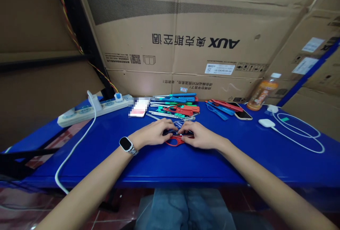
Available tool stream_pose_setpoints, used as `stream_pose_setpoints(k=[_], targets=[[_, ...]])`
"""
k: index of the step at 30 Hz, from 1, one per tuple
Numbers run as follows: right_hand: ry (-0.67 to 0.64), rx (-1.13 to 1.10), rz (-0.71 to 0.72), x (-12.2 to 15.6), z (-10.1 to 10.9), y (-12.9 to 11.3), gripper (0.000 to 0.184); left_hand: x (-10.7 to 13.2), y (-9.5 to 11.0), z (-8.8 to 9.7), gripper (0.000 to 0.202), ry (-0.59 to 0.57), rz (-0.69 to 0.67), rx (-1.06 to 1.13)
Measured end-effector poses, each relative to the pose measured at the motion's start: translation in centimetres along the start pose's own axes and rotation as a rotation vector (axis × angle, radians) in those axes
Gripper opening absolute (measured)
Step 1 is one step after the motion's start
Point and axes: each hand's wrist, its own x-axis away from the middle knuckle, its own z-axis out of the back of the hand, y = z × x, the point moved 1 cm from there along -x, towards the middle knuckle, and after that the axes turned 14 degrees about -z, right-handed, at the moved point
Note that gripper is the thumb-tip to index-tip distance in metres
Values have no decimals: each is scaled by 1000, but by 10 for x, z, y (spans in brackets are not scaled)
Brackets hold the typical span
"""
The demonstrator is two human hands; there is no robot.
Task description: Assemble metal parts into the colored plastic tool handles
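Red plastic looped casing point(174, 143) sits over the smooth blue table point(183, 166), pinched narrowly by the bare left hand point(160, 131) and bare right hand point(198, 136), and could slip if either thumb eases.

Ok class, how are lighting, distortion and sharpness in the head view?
Head view: dim at the left edge, lighter on the cardboard ahead; head view: right forearm looks stretched toward the corner; head view: square blocks mask a pale flat item; head view: small parts between left hand and right hand too soft to identify.
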Motion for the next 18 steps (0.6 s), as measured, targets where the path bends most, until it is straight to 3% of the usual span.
stream_pose_setpoints(k=[10,18], targets=[[23,-185,9,3,-4,3,13,-3,5,2,24,-69,16,-96],[210,-32,-45,6,-14,-5,5,-9,11,-2,13,-62,-72,-275]])
